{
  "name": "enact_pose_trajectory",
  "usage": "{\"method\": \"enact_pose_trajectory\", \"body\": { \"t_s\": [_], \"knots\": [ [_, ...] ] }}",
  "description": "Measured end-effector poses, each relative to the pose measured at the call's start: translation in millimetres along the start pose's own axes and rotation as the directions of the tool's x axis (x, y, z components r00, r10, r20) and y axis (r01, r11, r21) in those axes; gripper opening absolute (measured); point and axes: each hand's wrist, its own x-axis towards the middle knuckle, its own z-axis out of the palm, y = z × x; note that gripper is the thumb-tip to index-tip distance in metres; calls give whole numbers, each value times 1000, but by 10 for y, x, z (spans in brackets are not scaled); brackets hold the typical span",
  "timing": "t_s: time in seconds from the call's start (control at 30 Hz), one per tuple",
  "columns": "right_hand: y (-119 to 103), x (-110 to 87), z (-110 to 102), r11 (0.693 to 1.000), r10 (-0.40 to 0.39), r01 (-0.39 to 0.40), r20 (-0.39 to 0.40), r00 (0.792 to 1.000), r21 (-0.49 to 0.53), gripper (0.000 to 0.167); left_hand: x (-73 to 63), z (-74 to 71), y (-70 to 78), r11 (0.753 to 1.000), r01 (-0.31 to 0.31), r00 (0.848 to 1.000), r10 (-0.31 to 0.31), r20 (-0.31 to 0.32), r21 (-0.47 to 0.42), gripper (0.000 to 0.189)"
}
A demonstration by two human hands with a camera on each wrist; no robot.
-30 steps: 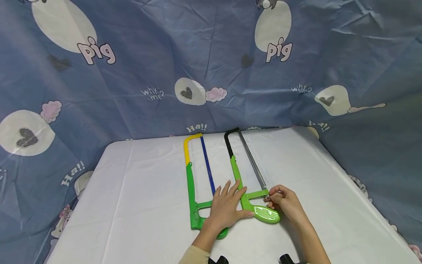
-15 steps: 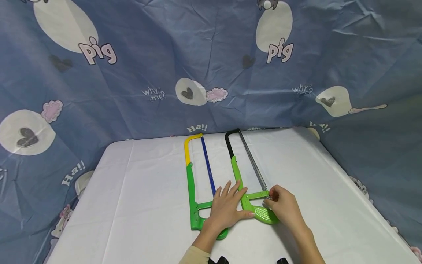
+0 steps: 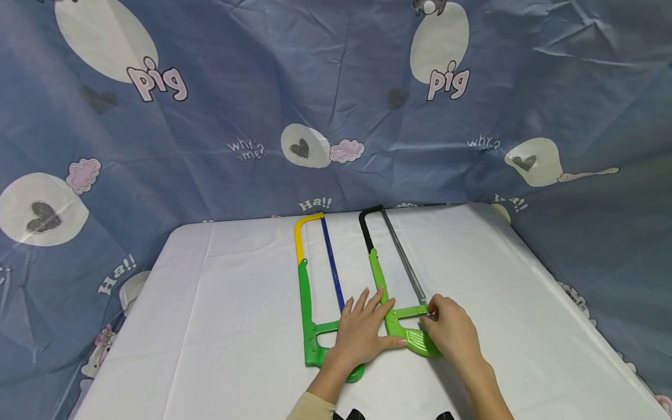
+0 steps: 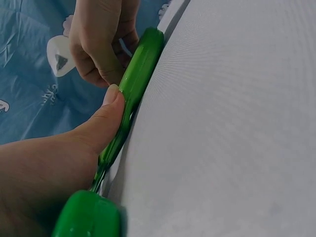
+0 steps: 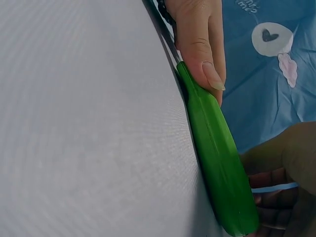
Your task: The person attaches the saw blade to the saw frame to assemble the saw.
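Observation:
Two hacksaws lie side by side on the white-covered table. My left hand (image 3: 359,329) rests flat with fingers spread, pressing on the light green and black hacksaw (image 3: 377,271); in the left wrist view its thumb (image 4: 106,116) touches the grip. My right hand (image 3: 454,329) pinches the small metal wing nut at the near end of that saw's grey blade (image 3: 405,256). The fingers mostly hide the nut. In the right wrist view, the right hand (image 5: 291,173) is beyond the green grip (image 5: 217,153). My left hand and wrist partly cover the green and yellow hacksaw (image 3: 304,291).
White cloth covers the table (image 3: 236,303). A blue printed curtain (image 3: 336,105) hangs behind it and along the sides. The blue blade (image 3: 332,256) of the left saw lies close to my left fingertips. Black rounded objects (image 3: 356,414) show at the bottom edge.
My right hand has turned at the wing nut, its fingers curling further over it, and its wrist has shifted left. My left hand and both saws stay in place.

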Motion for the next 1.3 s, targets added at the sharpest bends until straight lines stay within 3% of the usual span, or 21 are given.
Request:
{"method": "enact_pose_trajectory", "body": {
  "t_s": [0.3, 0.77, 1.3],
  "knots": [
    [17, -10, 12, 1000, -8, 8, -8, 1000, 31, 18, 9, -8, 14, 1000, 9, 1000, -10, 19, 17, 85],
    [95, 5, -9, 989, 32, -37, 32, 999, 144, 14, 8, 23, 5, 1000, -1, 1000, 1, -3, -20, 85],
    [121, 25, -47, 971, 84, -98, 72, 994, 219, 11, 13, -13, 23, 1000, 7, 1000, -7, 5, 14, 85]
  ]
}}
